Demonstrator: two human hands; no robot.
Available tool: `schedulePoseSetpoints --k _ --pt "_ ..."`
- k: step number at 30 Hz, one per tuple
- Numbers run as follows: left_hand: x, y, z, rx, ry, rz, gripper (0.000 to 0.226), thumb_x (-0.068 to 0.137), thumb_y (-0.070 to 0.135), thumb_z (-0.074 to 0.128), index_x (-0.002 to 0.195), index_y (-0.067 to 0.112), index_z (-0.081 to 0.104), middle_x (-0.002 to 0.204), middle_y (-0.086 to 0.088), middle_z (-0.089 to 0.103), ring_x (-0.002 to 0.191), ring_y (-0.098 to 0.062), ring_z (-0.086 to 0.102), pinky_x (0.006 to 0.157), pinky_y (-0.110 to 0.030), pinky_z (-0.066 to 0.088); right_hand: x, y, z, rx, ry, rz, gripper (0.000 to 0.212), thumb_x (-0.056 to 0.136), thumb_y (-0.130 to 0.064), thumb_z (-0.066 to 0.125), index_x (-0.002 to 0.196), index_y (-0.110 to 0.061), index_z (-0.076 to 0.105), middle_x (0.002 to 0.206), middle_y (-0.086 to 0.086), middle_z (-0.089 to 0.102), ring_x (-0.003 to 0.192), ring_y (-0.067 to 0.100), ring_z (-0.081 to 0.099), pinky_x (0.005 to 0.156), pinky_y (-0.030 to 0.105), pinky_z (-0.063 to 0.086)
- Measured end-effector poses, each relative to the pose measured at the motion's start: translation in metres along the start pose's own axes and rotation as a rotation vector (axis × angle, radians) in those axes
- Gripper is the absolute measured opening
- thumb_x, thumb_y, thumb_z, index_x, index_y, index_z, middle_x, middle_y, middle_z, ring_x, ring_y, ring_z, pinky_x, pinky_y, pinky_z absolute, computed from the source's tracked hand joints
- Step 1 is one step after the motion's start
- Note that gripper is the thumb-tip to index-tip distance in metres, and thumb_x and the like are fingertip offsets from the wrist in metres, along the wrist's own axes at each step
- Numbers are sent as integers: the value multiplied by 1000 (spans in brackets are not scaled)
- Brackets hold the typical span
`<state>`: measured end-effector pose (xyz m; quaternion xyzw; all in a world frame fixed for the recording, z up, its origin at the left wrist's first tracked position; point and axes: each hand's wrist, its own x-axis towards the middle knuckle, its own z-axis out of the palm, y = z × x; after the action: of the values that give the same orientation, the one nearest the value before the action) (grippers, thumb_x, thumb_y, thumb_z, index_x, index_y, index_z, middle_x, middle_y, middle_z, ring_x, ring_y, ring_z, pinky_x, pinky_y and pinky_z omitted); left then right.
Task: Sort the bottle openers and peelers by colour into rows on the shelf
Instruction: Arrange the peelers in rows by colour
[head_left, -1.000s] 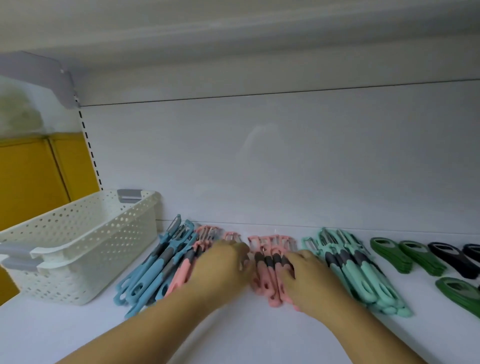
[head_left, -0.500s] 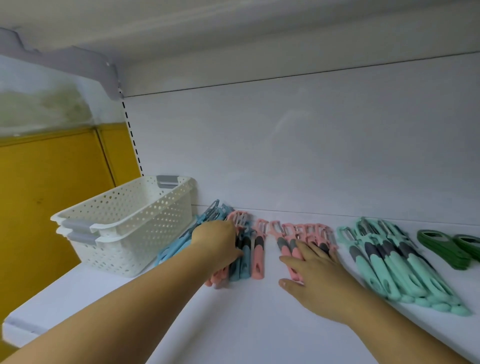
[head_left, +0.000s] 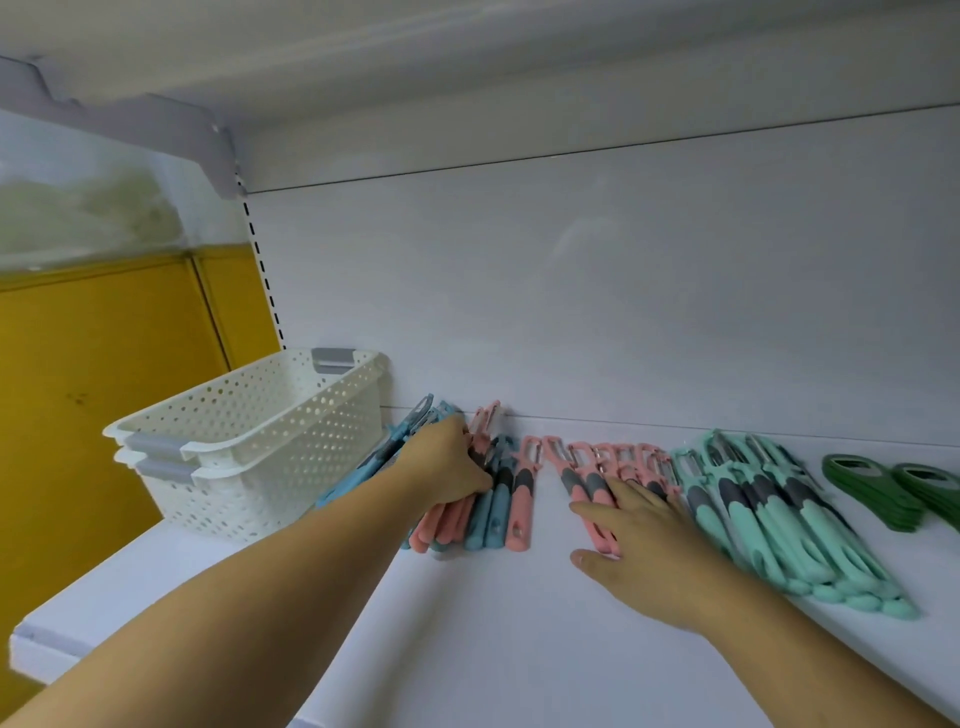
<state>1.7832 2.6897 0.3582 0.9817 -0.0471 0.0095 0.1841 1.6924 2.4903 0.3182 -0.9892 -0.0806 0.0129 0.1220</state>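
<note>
The step in hand looks like separating pink from blue at the left end of the shelf (head_left: 493, 649). The stacked white baskets (head_left: 249, 447) stand at nine o'clock of the left hand (head_left: 447, 467), with the blue peelers (head_left: 374, 462) lying between them. The left hand's fingers curl down over a mixed bunch (head_left: 493, 514) of pink and blue peelers, which runs out from under it toward five o'clock. A lone pink peeler (head_left: 522, 499) lies just beside the bunch at three o'clock.

After a bare gap, the right hand (head_left: 644, 540) lies flat with its fingers spread on the pink peelers (head_left: 587, 473), whose heads point to twelve o'clock. The mint peelers (head_left: 779, 514) touch that row at three o'clock, and the green bottle openers (head_left: 872, 488) lie further right.

Next, I judge, the blue ones must be drawn out of the bunch and the pink ones slid right to join their row.
</note>
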Motion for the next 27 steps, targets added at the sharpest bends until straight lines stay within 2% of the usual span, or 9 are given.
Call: schedulePoseSetpoints --k 4,8,10,12,13,15,19,22,27 --pt "-4 0 -7 -191 84 -2 46 74 21 70 116 18 51 82 8 53 75 -14 56 56 -21 44 1 2 3 9 13 -7 59 94 -54 39 148 -41 19 161 -7 -2 147 16 -4 120 40 0" --pt "-6 3 -16 -411 36 -41 48 71 19 74 113 25 52 88 2 63 74 -17 65 66 -28 55 2 5 6 1 12 -8 59 93 -56 40 147 -42 21 160 -8 3 147 16 -1 120 42 2" --pt "-8 9 -17 -593 2 -81 46 69 14 76 108 24 54 84 -4 68 70 -20 69 64 -29 57 3 4 8 43 39 -25 44 95 -53 38 138 -47 32 153 -8 25 143 19 16 117 42 12" --pt "-9 22 -12 -772 -36 -103 45 70 8 77 108 21 56 82 -7 70 65 -20 69 58 -25 57 8 3 8 268 165 -28 14 99 -42 34 104 -52 42 110 -12 54 104 17 51 95 37 39" --pt "-11 31 -5 -855 -51 -110 44 71 7 77 109 18 56 81 -8 69 61 -19 67 53 -21 55 10 2 7 450 238 -1 18 100 -35 32 97 -51 42 89 -11 55 81 13 55 78 32 46" --pt "-14 50 16 -941 -52 -109 41 73 9 76 109 12 56 82 -8 69 60 -17 64 49 -19 52 11 0 2 712 310 95 27 101 -30 30 116 -32 52 77 -5 56 62 14 55 56 28 48" --pt "-25 72 46 -896 -192 -11 16 85 24 63 90 9 63 72 -9 68 58 -19 63 50 -21 47 11 5 5 697 332 199 37 99 -40 35 129 -24 51 124 -2 56 112 20 54 93 37 47" --pt "-25 62 52 -667 -36 143 24 89 24 51 71 14 62 59 -2 61 51 -13 54 44 -24 41 16 9 9 596 329 189 33 94 -41 45 117 -20 57 127 -6 51 116 14 49 99 36 42" --pt "-20 38 61 -304 25 327 19 89 22 51 78 8 58 90 -5 60 81 -20 53 72 -29 41 20 7 11 469 347 176 30 92 -41 52 110 -19 61 131 -8 47 119 9 44 100 25 36"
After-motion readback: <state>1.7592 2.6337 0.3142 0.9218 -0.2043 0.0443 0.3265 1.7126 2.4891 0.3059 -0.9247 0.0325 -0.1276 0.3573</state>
